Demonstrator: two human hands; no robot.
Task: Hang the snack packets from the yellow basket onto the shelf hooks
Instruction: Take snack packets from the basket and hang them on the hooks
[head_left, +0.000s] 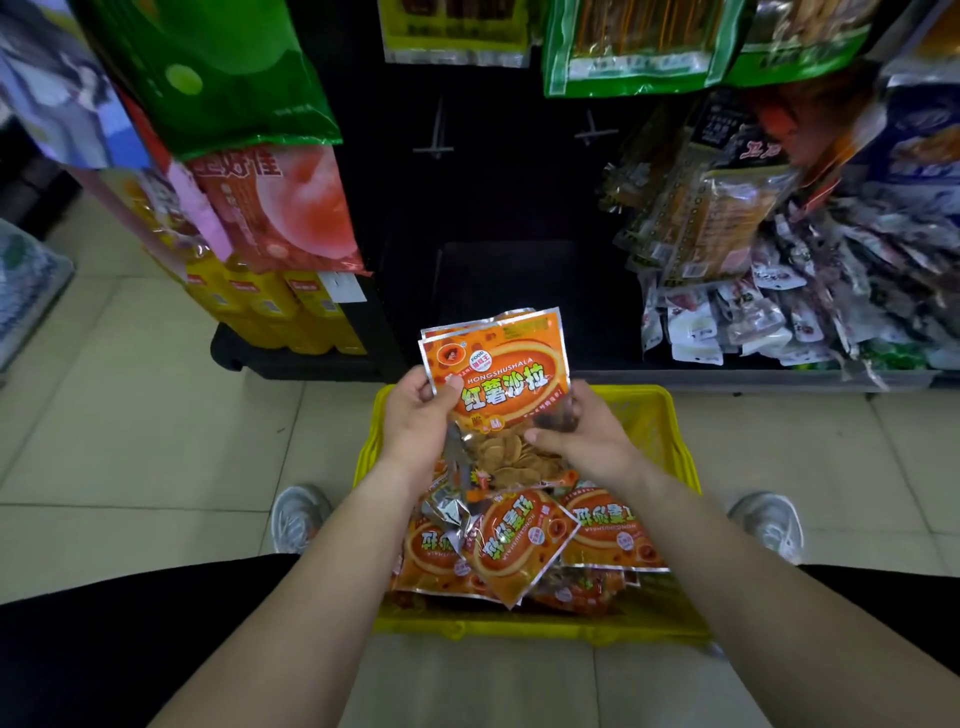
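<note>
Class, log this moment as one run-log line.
left hand: holds packets | right hand: holds packets | basket: more packets | hooks: empty

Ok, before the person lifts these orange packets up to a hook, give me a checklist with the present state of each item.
1. Packets gripped: ok. The left hand and right hand both hold the orange packets.
2. Single packet in hand: not ok. At least two top edges show, stacked.
3. Packets upright, print facing the person: ok.
4. Hang hole visible at the top edge: cannot tell.
5. Free hook available: ok. Two empty hooks stand out from the dark back panel above.
6. More stock left: ok. The yellow basket holds further orange packets.
</note>
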